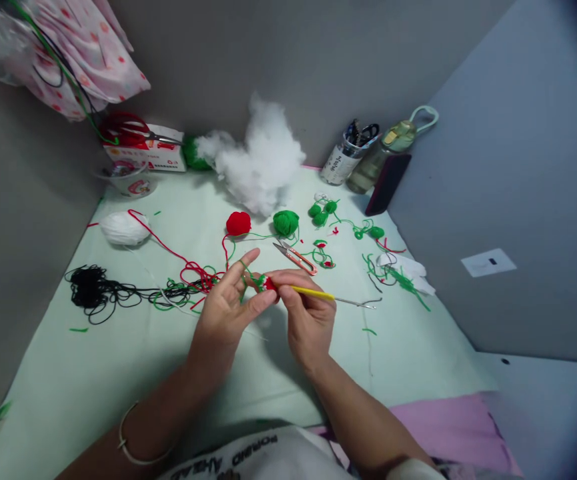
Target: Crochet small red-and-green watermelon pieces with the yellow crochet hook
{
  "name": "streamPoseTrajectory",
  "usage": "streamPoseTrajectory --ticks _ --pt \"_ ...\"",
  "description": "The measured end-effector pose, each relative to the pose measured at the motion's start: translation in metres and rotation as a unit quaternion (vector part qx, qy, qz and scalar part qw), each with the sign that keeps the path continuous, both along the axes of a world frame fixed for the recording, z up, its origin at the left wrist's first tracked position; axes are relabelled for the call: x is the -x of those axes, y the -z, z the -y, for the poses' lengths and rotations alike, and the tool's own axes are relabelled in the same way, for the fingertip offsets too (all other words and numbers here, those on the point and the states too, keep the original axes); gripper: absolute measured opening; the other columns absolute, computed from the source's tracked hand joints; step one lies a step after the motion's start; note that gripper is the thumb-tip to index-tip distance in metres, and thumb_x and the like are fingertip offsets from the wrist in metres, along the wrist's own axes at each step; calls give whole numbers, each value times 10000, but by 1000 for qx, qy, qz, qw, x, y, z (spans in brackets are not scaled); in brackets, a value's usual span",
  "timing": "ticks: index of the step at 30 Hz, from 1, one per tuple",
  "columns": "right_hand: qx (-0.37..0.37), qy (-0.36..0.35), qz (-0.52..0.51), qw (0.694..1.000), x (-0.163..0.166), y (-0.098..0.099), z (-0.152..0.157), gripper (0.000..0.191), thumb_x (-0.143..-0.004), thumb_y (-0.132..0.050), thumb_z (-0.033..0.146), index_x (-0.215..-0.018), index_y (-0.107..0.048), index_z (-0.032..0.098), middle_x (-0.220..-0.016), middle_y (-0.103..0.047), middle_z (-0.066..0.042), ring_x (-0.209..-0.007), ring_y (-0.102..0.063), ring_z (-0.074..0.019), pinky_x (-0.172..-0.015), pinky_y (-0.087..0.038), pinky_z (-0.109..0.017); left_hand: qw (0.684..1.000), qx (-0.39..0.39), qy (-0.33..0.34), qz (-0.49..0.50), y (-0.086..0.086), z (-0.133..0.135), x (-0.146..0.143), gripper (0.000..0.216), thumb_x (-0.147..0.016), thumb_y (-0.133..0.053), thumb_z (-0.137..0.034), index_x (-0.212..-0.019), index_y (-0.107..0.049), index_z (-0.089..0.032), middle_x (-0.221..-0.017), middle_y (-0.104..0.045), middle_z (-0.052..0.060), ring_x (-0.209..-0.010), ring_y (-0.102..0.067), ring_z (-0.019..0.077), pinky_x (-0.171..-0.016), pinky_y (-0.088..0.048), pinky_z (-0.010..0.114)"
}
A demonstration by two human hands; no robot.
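Note:
My left hand (226, 303) pinches a small red and green crochet piece (267, 285) between thumb and fingers. Green yarn runs over its raised index finger. My right hand (311, 313) is closed round a crochet hook (313, 292) with a yellow handle, its metal shaft pointing right past the knuckles. The hook's working end is hidden at the piece. Beyond the hands lie a red yarn ball (238, 224), a green yarn ball (285, 223) and orange-handled thread snips (296, 258).
White stuffing (263, 160) is heaped at the back. Black yarn (88, 287) and a white yarn ball (124, 229) lie left. Small green pieces (321, 213) and yarn scraps (408, 287) are right. A pen cup (341, 163), bottle (368, 167) and phone (387, 185) stand back right.

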State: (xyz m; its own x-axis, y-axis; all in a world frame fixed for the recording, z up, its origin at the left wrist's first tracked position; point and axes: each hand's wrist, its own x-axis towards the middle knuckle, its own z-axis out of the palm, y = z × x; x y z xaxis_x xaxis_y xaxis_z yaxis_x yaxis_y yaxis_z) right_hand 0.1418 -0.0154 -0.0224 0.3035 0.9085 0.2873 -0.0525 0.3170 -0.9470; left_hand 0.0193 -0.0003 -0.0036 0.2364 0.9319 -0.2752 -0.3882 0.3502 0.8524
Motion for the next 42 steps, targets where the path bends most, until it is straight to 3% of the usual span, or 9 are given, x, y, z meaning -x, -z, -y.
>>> streamPoseTrajectory --ticks 4,10,16,20,22,27,33,38,42 --pt "-9 -9 10 1000 -3 1 -3 131 -927 -668 269 -929 -796 295 -920 -760 -43 -804 -647 -188 -634 -516 -325 1000 8 19 -8 -1 -5 4 777 -768 -821 -272 -1470 -500 -187 -920 -641 10 -891 -610 141 -870 -468 251" --pt "10 -28 -31 999 -13 3 -6 134 -922 -670 330 -891 -773 249 -838 -703 -39 -676 -592 -151 -589 -500 -312 997 20 62 -47 3 -15 22 677 -734 -843 -273 -1366 -623 -174 -765 -568 -28 -737 -535 115 -736 -428 227" --pt "102 -79 -140 982 -26 -5 -13 194 -884 -707 365 -796 -735 195 -755 -663 -17 -575 -559 -103 -535 -487 -255 989 26 137 -46 10 -22 39 537 -738 -835 -271 -1254 -718 -183 -846 -656 29 -758 -570 134 -698 -425 236" --pt "157 -154 -193 956 -23 -2 -15 225 -847 -746 413 -807 -724 193 -687 -643 -2 -545 -539 -94 -507 -480 -229 994 24 108 14 13 -18 32 486 -762 -814 -237 -1239 -722 -228 -857 -682 19 -769 -602 125 -738 -455 230" --pt "130 -163 -168 963 -19 1 -13 200 -864 -734 409 -847 -742 210 -722 -660 -6 -582 -575 -109 -558 -517 -255 993 23 102 46 13 -15 25 415 -764 -811 -224 -1173 -738 -216 -861 -705 27 -805 -641 143 -788 -485 252" --pt "14 -90 -69 993 -13 4 -9 126 -921 -680 321 -907 -785 253 -907 -711 -35 -668 -612 -131 -624 -528 -305 996 47 59 52 10 -12 17 188 -789 -803 -262 -954 -745 -192 -897 -731 23 -777 -686 144 -815 -529 281" --pt "-34 -74 27 996 -13 4 -8 126 -932 -663 278 -941 -788 279 -880 -735 -37 -794 -659 -178 -651 -544 -322 997 41 33 55 15 -12 14 198 -720 -861 -279 -828 -733 -173 -828 -728 12 -791 -669 143 -828 -536 282" --pt "-87 9 151 985 -16 3 -9 115 -928 -659 251 -910 -771 270 -828 -751 -24 -814 -669 -191 -764 -551 -374 993 51 95 56 22 -8 11 218 -722 -854 -309 -803 -730 -150 -791 -675 9 -764 -618 127 -793 -532 258" --pt "-66 16 145 987 -18 4 -11 106 -922 -665 252 -889 -764 264 -814 -739 -24 -813 -657 -192 -770 -540 -374 988 71 113 82 25 -6 10 215 -738 -849 -315 -812 -725 -156 -818 -635 3 -792 -610 132 -801 -547 270"
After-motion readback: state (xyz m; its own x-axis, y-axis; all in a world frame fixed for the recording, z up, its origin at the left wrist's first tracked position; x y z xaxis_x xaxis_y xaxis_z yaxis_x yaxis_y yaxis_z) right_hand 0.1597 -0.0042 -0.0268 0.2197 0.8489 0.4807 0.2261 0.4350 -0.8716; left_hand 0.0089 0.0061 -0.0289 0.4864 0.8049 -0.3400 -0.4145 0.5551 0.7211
